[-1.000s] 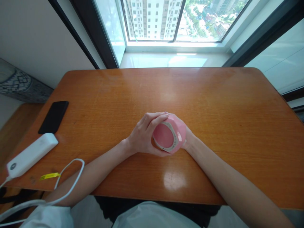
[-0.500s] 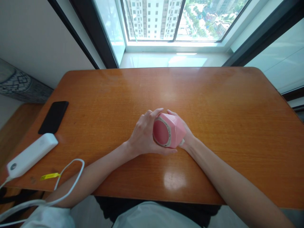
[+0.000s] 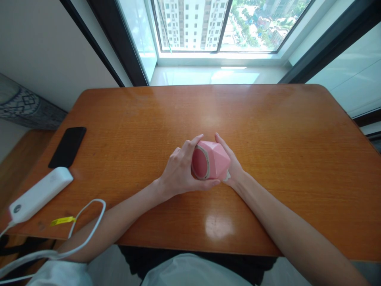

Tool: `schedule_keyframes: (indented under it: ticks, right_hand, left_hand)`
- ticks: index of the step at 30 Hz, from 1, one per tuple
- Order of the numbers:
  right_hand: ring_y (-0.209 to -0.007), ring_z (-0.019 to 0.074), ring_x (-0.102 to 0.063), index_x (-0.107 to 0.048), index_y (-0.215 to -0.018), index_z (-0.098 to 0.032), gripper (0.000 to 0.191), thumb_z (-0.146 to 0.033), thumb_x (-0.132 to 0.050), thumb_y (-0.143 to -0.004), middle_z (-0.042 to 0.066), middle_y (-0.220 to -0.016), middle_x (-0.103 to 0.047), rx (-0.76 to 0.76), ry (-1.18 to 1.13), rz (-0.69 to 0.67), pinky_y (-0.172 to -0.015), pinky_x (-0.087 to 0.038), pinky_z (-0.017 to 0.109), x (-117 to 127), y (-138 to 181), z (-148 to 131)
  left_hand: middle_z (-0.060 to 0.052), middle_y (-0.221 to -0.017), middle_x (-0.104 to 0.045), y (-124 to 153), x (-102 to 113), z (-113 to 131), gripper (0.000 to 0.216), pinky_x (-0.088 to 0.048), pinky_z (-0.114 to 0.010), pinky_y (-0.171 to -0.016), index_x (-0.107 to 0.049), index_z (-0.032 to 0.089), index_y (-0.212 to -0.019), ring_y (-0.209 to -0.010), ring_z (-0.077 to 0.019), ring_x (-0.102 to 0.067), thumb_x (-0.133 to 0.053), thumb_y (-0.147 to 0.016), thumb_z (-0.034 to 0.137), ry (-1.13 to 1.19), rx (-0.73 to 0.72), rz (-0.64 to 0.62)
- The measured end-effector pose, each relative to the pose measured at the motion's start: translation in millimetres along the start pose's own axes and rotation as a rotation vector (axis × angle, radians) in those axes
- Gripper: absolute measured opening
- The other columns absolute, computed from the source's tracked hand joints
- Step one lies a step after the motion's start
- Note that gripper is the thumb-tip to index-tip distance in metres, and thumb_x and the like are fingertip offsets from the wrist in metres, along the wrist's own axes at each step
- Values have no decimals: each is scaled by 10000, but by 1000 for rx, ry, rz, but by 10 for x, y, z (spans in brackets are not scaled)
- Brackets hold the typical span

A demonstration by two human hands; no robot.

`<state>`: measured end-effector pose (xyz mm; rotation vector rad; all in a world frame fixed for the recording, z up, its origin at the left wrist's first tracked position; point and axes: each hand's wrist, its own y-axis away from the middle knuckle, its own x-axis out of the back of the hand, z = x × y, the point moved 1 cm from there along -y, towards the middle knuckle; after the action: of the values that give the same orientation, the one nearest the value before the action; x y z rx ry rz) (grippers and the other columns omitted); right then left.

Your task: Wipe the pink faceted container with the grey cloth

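Observation:
My left hand [image 3: 181,169] grips a pink faceted object [image 3: 218,159], fingers over its top and thumb along its underside. Its round, darker pink end faces left, edged by a greyish ring with small marks too fine to read. The object is held tilted above the wooden table. On its right side is my right hand [image 3: 235,165], its palm close against the facets and fingers pointing away from me. A white crumpled piece [image 3: 227,176], like tissue or cloth, shows between that palm and the object. Most of the right fingers and thumb are hidden.
On the table [image 3: 282,159], to the left, lie a black phone [image 3: 67,147] and a white power strip [image 3: 41,195]. A white cable [image 3: 97,226] with a yellow tag [image 3: 62,221] loops over my left forearm. A window [image 3: 220,28] is beyond the far edge.
The pink object has turned slightly, its round end showing narrower and more of its facets in view. My right hand has shifted a little, its fingers now standing farther from the object's top.

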<state>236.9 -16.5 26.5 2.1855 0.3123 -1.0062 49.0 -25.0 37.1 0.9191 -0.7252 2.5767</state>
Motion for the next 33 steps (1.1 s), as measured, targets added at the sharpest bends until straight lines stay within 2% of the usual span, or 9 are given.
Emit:
schedule_keyframes:
  ticks: [2,6,8,10,13,18,22,28,33]
  right_hand:
    - [-908,280,-854,-824,-1041,-199,558,-726,-642,-1050,84,-871,-873,22,-12,-1,-836,-710,385,12,0,-32]
    - [-876,241,-850,-816,-1042,-216,473,-635,-605,-1100,60,-910,-885,69,-71,-5,-831,-705,355,41,-6,-97]
    - [-855,228,-846,-813,-1098,-210,485,-629,-570,-1120,56,-926,-887,34,-84,-22,-817,-703,345,38,-6,-112]
    - [-843,230,-843,-804,-1107,-207,509,-654,-562,-1121,53,-904,-878,-13,-72,-57,-799,-703,348,20,-5,-114]
    - [-846,233,-839,-783,-1062,-210,515,-693,-607,-1093,47,-872,-862,-54,-53,-115,-797,-701,349,-17,-4,-103]
    - [-788,207,-818,-788,-1030,-183,534,-690,-632,-1090,58,-819,-844,-67,-69,-92,-718,-657,279,-21,-6,-81]
    - [-713,191,-782,-795,-956,-175,555,-703,-666,-1070,61,-792,-836,-69,-62,-74,-685,-633,272,14,-3,-68]
    - [-620,173,-730,-799,-898,-184,562,-702,-665,-1069,35,-711,-799,-40,-50,-66,-612,-592,267,9,-15,-37]
    - [-842,274,-841,-845,-1062,-182,619,-775,-673,-1021,86,-818,-857,-13,14,-31,-763,-687,358,-56,8,-12]
  left_hand:
    - [-216,-1571,-637,2,-14,-90,1367,-590,-645,-1138,-214,298,-1778,-1353,-433,-709,-845,-733,913,-2,-98,-3]
    - [-243,-1851,-301,-44,-9,-313,1471,-440,-722,-1322,-103,367,-1817,-1714,-487,-373,-919,-701,869,-42,-438,-7]
    - [-214,-1867,-295,-69,4,-387,1390,-395,-722,-1359,-121,410,-1814,-1745,-458,-337,-945,-756,780,-86,-584,-5]
    - [-204,-1852,-350,-85,23,-414,1284,-402,-699,-1363,-137,426,-1810,-1732,-428,-384,-916,-834,728,-109,-639,-2]
    - [-224,-1783,-480,-88,57,-382,1171,-477,-640,-1310,-177,385,-1810,-1652,-413,-518,-837,-909,739,-102,-625,-9]
    - [-237,-1629,-623,-63,94,-279,1212,-553,-550,-1222,-257,263,-1806,-1507,-411,-635,-862,-869,737,-134,-583,55]
    - [-193,-1585,-640,-37,78,-234,1242,-588,-536,-1160,-281,306,-1785,-1396,-396,-679,-893,-797,745,-108,-487,52]
    - [-175,-1509,-636,-23,44,-162,1291,-598,-549,-1116,-333,291,-1749,-1312,-379,-678,-948,-708,742,-35,-407,108]
    - [-146,-1447,-639,-15,20,-90,1346,-609,-539,-1085,-338,289,-1738,-1244,-347,-667,-982,-652,755,71,-237,97]
